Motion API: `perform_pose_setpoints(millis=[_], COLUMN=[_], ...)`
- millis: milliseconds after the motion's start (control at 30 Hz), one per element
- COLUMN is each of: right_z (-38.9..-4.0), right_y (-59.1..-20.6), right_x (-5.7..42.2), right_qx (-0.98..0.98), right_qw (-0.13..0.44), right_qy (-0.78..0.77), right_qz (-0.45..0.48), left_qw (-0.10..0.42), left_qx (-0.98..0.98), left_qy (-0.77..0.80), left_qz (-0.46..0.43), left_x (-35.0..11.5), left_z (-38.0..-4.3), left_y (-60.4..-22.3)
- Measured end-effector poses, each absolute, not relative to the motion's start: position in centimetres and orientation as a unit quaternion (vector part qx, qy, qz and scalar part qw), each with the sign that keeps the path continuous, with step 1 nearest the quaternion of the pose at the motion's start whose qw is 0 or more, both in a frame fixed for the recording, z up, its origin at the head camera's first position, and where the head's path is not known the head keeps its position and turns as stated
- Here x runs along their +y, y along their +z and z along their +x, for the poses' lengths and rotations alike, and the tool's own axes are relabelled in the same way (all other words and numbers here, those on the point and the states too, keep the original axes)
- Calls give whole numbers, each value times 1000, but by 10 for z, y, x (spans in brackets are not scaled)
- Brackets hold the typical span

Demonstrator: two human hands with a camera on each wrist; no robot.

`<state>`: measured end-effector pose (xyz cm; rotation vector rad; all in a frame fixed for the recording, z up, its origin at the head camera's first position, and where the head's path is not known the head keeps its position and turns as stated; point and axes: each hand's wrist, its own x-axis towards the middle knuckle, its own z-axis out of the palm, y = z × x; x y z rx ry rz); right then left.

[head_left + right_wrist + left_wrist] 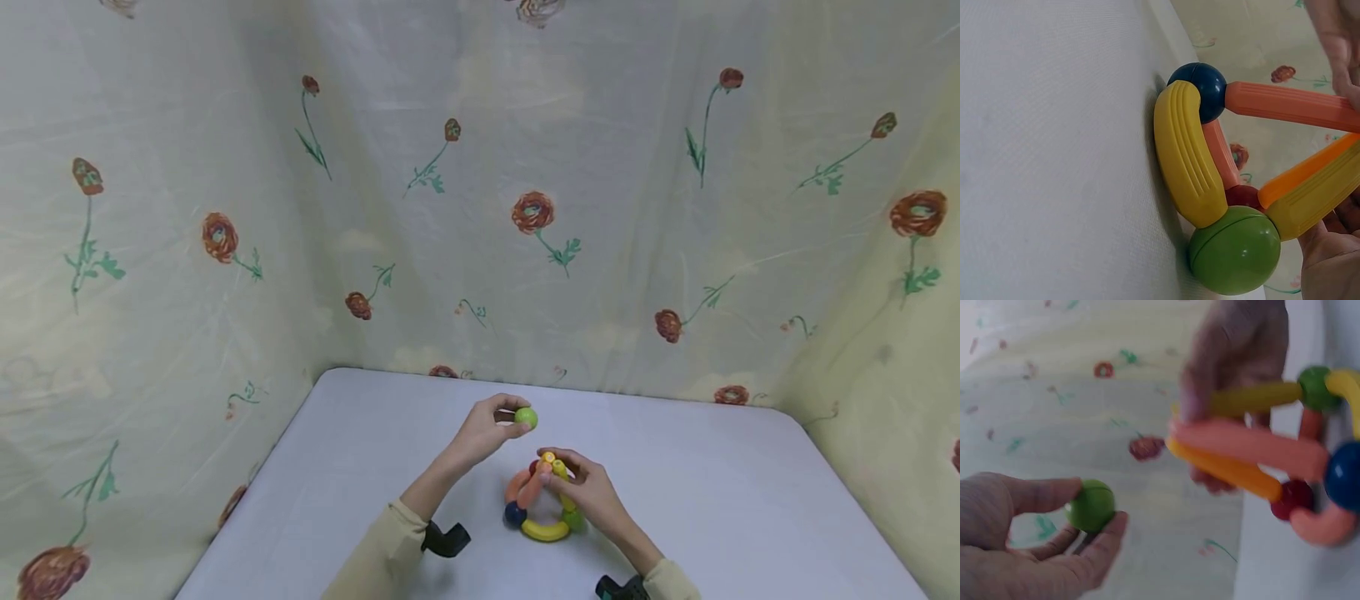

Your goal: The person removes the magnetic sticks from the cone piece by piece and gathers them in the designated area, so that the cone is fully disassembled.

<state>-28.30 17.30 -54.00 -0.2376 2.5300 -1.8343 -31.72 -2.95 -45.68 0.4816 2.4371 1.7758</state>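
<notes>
My left hand point(480, 432) pinches a light green ball point(1091, 506) between thumb and fingertips, held above and left of a toy frame of balls and rods. The frame's base rests on the table, with a dark blue ball point(1213, 94), a larger green ball point(1235, 250), a red ball point(1292, 500) and curved pieces, one a yellow curved rod point(1188, 156). Three straight rods lean up from it: a pink rod point(1254, 447), an orange rod point(1229, 469) and a yellow rod point(1260, 398). Where their upper ends meet, my right hand point(592, 490) holds them together.
The white tabletop point(375, 450) runs out around the frame on all sides. Flower-printed curtains point(480, 250) hang behind the table and along both sides. A black device point(446, 540) sits at the left wrist, and another black device point(621, 588) at the right.
</notes>
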Motion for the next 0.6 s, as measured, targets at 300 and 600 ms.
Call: perform_pose_setpoints(millis=[300, 600], right_z=[-282, -281], right_y=[-540, -539], right_x=[174, 174], right_qx=[805, 804], right_qw=[10, 15], right_qy=[-590, -591], right_qz=[-64, -64], left_qw=[23, 44], left_qx=[783, 779], left_qy=[610, 620], left_qz=[117, 83], left_x=[-47, -42], left_z=[-370, -407], left_y=[-494, -524])
